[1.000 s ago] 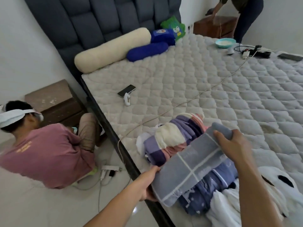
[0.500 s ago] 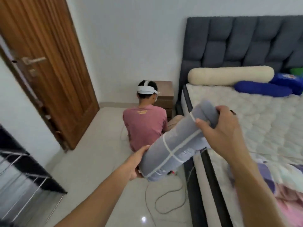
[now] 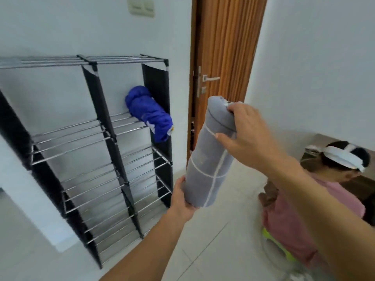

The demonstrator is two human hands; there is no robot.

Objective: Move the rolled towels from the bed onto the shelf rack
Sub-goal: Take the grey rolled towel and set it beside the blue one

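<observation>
Grey rolled towel (image 3: 211,159) (white-striped) held near-upright beside shelf rack (image 3: 97,126); blue towel (image 3: 149,112) shelved.

No text, label or number can be read anywhere (motion blur throughout).

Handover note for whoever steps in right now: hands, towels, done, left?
Left hand: cups the lower end of the grey rolled towel.
Right hand: grips its upper end. The towel is in the air, right of the shelf rack.
Done: one blue rolled towel lies on the rack's upper right shelf.
Left: shelve the grey one; the bed is out of view.
</observation>
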